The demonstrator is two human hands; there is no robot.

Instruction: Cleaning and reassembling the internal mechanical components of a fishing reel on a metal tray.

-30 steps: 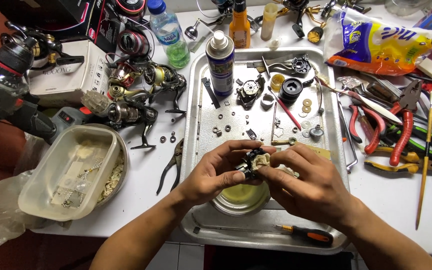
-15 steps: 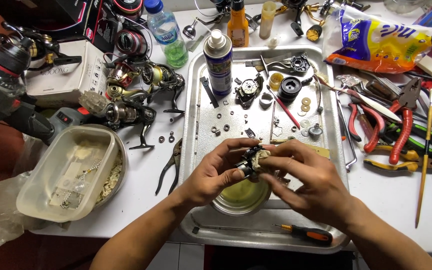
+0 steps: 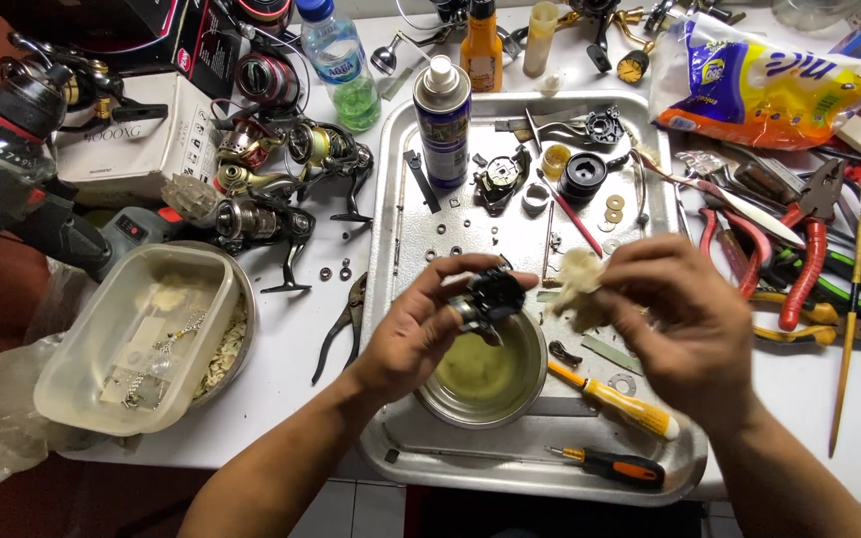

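Where the head camera looks down on the cluttered white counter [image 3: 281,349], the left hand [image 3: 421,334] holds a small black and silver fishing-reel part [image 3: 488,297], its fingers clamped on it from both sides. The part hangs just above the far rim of a round steel bowl of yellowish liquid [image 3: 480,374], which stands near the front of a rectangular metal tray [image 3: 396,209]. The right hand [image 3: 680,324] is just beside it, fingers pinched together on a crumpled pale scrap of cloth or tissue [image 3: 578,289]; cloth and part are close but apart.

On the tray lie a tall blue and white spray can [image 3: 442,125], upright at the far left, small washers and screws, a black round reel piece [image 3: 583,174], a yellow-handled screwdriver [image 3: 615,399] just right of the bowl, and an orange and black screwdriver [image 3: 605,465] along the front edge.

Left of the tray sit dark pliers [image 3: 341,324], several spinning reels [image 3: 271,189], and a clear plastic tub [image 3: 137,339] resting in a second bowl. Right of the tray lie red-handled pliers [image 3: 809,249] and a yellow and blue plastic bag [image 3: 759,85].
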